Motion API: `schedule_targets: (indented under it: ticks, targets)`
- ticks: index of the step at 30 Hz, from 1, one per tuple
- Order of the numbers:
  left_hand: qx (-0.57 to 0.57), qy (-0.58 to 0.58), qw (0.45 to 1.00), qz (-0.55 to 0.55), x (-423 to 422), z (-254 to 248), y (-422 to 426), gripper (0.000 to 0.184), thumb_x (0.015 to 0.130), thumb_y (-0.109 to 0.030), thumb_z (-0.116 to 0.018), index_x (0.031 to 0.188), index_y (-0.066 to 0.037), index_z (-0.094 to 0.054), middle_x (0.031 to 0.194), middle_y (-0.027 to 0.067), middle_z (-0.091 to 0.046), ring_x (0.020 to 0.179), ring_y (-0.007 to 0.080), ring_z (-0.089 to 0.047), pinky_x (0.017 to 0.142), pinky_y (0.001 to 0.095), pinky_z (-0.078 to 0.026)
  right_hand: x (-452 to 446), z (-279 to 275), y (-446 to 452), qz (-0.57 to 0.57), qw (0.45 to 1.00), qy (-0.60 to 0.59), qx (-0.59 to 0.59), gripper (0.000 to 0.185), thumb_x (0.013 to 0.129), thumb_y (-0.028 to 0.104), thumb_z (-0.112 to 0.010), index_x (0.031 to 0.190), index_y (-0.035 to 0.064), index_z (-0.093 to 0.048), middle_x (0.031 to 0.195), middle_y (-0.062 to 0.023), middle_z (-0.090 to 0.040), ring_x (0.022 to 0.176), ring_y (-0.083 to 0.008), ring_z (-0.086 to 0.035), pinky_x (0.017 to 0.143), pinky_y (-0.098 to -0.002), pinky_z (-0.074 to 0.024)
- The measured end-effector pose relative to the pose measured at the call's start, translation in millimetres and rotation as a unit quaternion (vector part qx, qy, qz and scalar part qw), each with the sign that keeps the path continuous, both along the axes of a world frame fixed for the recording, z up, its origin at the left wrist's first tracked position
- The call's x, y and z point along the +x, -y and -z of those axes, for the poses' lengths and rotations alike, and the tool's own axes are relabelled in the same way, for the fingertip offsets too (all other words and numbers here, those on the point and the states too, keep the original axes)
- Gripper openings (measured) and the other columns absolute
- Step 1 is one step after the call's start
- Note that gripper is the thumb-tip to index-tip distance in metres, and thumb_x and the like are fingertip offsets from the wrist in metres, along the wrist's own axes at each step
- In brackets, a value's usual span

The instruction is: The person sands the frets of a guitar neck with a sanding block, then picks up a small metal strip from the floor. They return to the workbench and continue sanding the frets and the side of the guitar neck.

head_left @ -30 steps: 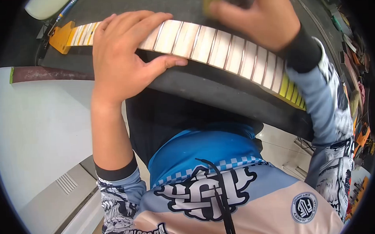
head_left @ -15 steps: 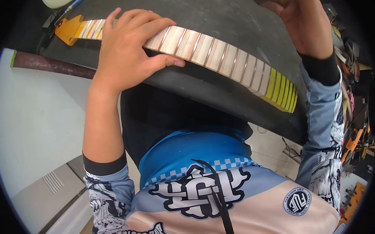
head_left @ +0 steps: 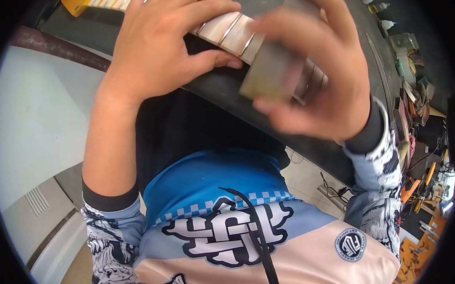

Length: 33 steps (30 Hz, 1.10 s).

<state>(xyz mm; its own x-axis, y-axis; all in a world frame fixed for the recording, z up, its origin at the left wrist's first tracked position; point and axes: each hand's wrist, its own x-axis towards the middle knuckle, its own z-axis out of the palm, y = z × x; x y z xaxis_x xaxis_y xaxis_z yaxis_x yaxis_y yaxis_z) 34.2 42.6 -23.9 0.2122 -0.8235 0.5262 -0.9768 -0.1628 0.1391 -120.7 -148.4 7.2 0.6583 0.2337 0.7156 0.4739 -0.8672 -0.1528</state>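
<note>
A guitar neck [head_left: 227, 31] slants across the dark bench, with metal frets and pale tape strips between them. Its orange headstock [head_left: 75, 5] is cut off by the top edge. My left hand [head_left: 159, 44] wraps over the neck near the headstock end, thumb along the near edge and fingers across the fretboard. In my right hand [head_left: 330, 83] is a grey-brown block [head_left: 268, 79], like a sanding block, blurred by motion. It lies over the frets right of my left hand. Block and hand hide the body end of the neck.
Small bottles [head_left: 388, 24] stand at the upper right of the dark bench [head_left: 211, 100]. Tools and scraps crowd the right side, among them an orange-handled tool [head_left: 411, 189]. A white surface [head_left: 51, 113] lies at left.
My right hand has come down and left from the upper right, bringing the block over the frets. My left hand still holds the neck, and the view has shifted.
</note>
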Motion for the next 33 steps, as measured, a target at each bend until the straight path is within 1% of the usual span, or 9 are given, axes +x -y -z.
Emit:
schedule_targets:
  ticks: [6,10,13,16,20,23,26,30,33]
  targets:
    - [0.006,-0.007,1.000,-0.005,-1.1,-9.2,2.6,0.063,0.068,-0.041,-0.090,0.121,-0.012,-0.071,0.114,0.0072,-0.067,0.113,0.0285,-0.061,0.106,0.0508,-0.036,-20.6,-55.2,-14.5,0.024,0.981,-0.189,-0.028,0.058,0.072,0.029,-0.084,0.123,0.0068,-0.066,0.116,-0.0164,-0.064,0.126,-0.0389,-0.051,0.099,-0.0483,-0.0496]
    - [0.000,0.005,1.000,0.005,-4.4,-9.9,6.7,0.063,0.067,-0.041,-0.090,0.121,-0.012,-0.072,0.114,0.0073,-0.066,0.114,0.0287,-0.061,0.106,0.0507,-0.035,1.3,-22.1,36.3,0.013,0.990,0.003,-0.138,0.053,0.072,0.035,-0.086,0.115,0.0079,-0.071,0.109,-0.0139,-0.069,0.126,-0.0396,-0.052,0.100,-0.0500,-0.0478]
    - [-0.016,0.006,1.000,0.014,-3.4,-10.6,9.3,0.064,0.067,-0.042,-0.090,0.120,-0.013,-0.072,0.114,0.0072,-0.066,0.114,0.0287,-0.061,0.106,0.0505,-0.035,-17.7,-55.5,2.5,-0.036,0.983,-0.119,-0.132,0.058,0.073,0.037,-0.085,0.119,0.0059,-0.068,0.106,-0.0146,-0.069,0.123,-0.0394,-0.054,0.102,-0.0520,-0.0463]
    - [-0.021,0.005,1.000,0.017,-6.3,-10.6,11.2,0.064,0.067,-0.043,-0.091,0.120,-0.014,-0.072,0.113,0.0069,-0.067,0.113,0.0283,-0.061,0.106,0.0501,-0.035,-16.4,-50.3,27.7,0.061,0.971,-0.091,-0.213,0.053,0.075,0.036,-0.085,0.115,0.0044,-0.072,0.101,-0.0142,-0.068,0.119,-0.0365,-0.058,0.103,-0.0501,-0.0466]
    - [0.005,-0.044,0.999,-0.001,-8.9,-16.2,9.4,0.064,0.067,-0.045,-0.091,0.119,-0.014,-0.072,0.113,0.0066,-0.067,0.112,0.0278,-0.061,0.106,0.0499,-0.035,-3.3,-17.7,-7.1,0.036,0.999,0.023,-0.018,0.058,0.075,0.035,-0.086,0.120,0.0041,-0.067,0.119,-0.0169,-0.062,0.120,-0.0347,-0.057,0.102,-0.0491,-0.0470]
    - [-0.055,-0.044,0.997,0.036,-12.2,-15.2,11.4,0.063,0.067,-0.045,-0.091,0.119,-0.013,-0.072,0.113,0.0065,-0.067,0.111,0.0276,-0.062,0.106,0.0493,-0.035,-14.9,-43.8,30.7,0.006,0.983,-0.058,-0.171,0.059,0.076,0.038,-0.086,0.120,0.0036,-0.067,0.115,-0.0178,-0.063,0.126,-0.0377,-0.052,0.101,-0.0491,-0.0471]
    - [-0.083,-0.022,0.995,0.043,-12.7,-14.9,11.6,0.063,0.068,-0.045,-0.090,0.119,-0.012,-0.072,0.112,0.0066,-0.067,0.110,0.0273,-0.062,0.105,0.0475,-0.036,2.7,-26.5,44.0,-0.062,0.960,0.032,-0.273,0.061,0.077,0.045,-0.086,0.117,0.0029,-0.069,0.116,-0.0165,-0.065,0.129,-0.0390,-0.050,0.102,-0.0497,-0.0463]
    - [0.004,-0.009,1.000,0.005,-8.1,-15.8,11.6,0.063,0.068,-0.044,-0.090,0.120,-0.012,-0.072,0.112,0.0067,-0.067,0.111,0.0273,-0.061,0.105,0.0474,-0.036,-9.8,-19.5,53.3,0.052,0.994,-0.067,-0.074,0.063,0.076,0.039,-0.086,0.123,0.0028,-0.064,0.132,-0.0169,-0.054,0.121,-0.0358,-0.056,0.101,-0.0484,-0.0473]
    - [-0.050,-0.030,0.998,0.035,-17.0,-18.6,11.4,0.062,0.069,-0.044,-0.090,0.120,-0.013,-0.072,0.112,0.0064,-0.066,0.114,0.0267,-0.061,0.107,0.0504,-0.035,-17.4,-26.8,27.0,0.001,0.989,-0.085,-0.120,0.067,0.077,0.031,-0.084,0.131,0.0028,-0.057,0.139,-0.0201,-0.048,0.117,-0.0322,-0.058,0.098,-0.0431,-0.0493]
